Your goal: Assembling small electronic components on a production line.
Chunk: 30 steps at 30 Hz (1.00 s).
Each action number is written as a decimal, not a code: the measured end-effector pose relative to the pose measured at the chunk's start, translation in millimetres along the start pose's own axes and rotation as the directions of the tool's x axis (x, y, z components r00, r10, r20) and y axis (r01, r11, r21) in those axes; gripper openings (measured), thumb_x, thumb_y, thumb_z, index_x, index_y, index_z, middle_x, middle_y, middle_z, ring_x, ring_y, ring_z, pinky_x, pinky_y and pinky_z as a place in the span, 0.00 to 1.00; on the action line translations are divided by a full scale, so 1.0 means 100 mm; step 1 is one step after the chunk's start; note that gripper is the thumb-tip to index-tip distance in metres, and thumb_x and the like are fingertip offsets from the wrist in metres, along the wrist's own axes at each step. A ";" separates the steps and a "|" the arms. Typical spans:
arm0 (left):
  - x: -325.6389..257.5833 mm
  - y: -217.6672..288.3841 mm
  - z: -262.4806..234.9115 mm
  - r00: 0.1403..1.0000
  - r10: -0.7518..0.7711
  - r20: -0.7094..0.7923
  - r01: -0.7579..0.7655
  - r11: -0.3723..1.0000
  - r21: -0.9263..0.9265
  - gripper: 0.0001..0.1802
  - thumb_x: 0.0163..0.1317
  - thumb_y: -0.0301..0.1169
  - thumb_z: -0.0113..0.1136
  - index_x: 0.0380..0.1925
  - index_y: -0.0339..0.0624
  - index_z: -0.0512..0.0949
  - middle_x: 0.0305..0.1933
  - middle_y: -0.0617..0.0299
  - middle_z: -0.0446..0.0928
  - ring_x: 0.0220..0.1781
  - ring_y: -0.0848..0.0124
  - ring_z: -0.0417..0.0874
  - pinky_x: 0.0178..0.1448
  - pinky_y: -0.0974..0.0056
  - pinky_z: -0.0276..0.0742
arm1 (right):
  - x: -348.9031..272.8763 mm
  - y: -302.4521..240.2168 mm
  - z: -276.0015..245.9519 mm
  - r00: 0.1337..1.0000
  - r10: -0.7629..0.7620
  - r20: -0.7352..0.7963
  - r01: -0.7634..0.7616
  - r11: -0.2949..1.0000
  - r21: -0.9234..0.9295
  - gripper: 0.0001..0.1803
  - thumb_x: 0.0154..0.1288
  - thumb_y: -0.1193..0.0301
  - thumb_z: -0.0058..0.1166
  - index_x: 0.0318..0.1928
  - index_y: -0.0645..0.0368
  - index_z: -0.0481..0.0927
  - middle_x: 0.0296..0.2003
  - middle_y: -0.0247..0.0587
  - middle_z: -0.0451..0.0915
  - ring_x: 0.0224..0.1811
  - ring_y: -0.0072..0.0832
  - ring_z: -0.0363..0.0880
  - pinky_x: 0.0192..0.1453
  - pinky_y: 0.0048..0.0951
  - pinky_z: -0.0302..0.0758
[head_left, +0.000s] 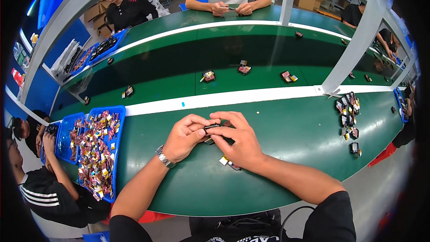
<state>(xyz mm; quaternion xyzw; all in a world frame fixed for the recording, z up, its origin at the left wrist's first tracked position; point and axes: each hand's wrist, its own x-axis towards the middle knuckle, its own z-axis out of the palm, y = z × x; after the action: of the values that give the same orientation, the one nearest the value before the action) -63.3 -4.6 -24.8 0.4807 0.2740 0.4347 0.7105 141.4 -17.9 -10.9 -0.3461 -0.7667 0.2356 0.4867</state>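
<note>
A small black plastic casing [212, 126] is pinched between the fingertips of both hands above the green bench. My left hand [183, 136], with a metal-banded watch at the wrist, grips its left end. My right hand [237, 139] closes round its right side, and the fingers hide much of it. Just under the hands a small part shows, mostly covered. By my right wrist lies a small circuit piece [230, 163] with a white and yellow tab, partly hidden by the hand.
At left, a blue tray [117, 148] holds many small red, yellow and white parts. Black casings [348, 112] are heaped at right, near a grey metal post [354, 45]. Beyond a white rail [233, 96], several assemblies lie on the green belt [165, 87]. Co-workers sit around.
</note>
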 end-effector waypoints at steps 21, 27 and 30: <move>-0.03 -0.04 0.05 0.995 0.053 -0.081 -0.045 0.994 0.100 0.11 0.70 0.25 0.55 0.50 0.37 0.71 0.64 0.45 0.73 0.59 0.66 0.80 0.57 0.65 0.80 | 0.03 0.02 -0.05 0.981 0.066 0.184 -0.095 0.984 0.153 0.15 0.60 0.79 0.58 0.48 0.56 0.83 0.66 0.44 0.68 0.69 0.46 0.63 0.69 0.42 0.66; 0.02 -0.04 0.13 0.991 0.093 -0.101 -0.089 0.995 0.040 0.12 0.71 0.24 0.51 0.52 0.37 0.70 0.65 0.46 0.72 0.60 0.66 0.80 0.58 0.64 0.80 | 0.04 0.05 -0.07 0.990 0.068 0.124 -0.073 0.997 0.029 0.13 0.60 0.79 0.59 0.47 0.57 0.83 0.62 0.45 0.71 0.65 0.44 0.68 0.63 0.40 0.72; 0.02 -0.02 0.16 0.984 0.018 -0.179 -0.001 0.995 0.095 0.13 0.72 0.23 0.50 0.55 0.37 0.69 0.61 0.51 0.75 0.58 0.69 0.80 0.57 0.65 0.81 | 0.08 0.08 -0.09 0.998 -0.054 0.017 0.055 0.995 -0.080 0.12 0.57 0.79 0.61 0.43 0.57 0.82 0.55 0.42 0.75 0.58 0.41 0.74 0.54 0.36 0.78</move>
<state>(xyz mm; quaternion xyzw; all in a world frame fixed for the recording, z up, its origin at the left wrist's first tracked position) -49.2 -10.4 -20.7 0.4739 0.3551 0.4661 0.6574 149.6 -6.5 -7.8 -0.3428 -0.7882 0.1936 0.4730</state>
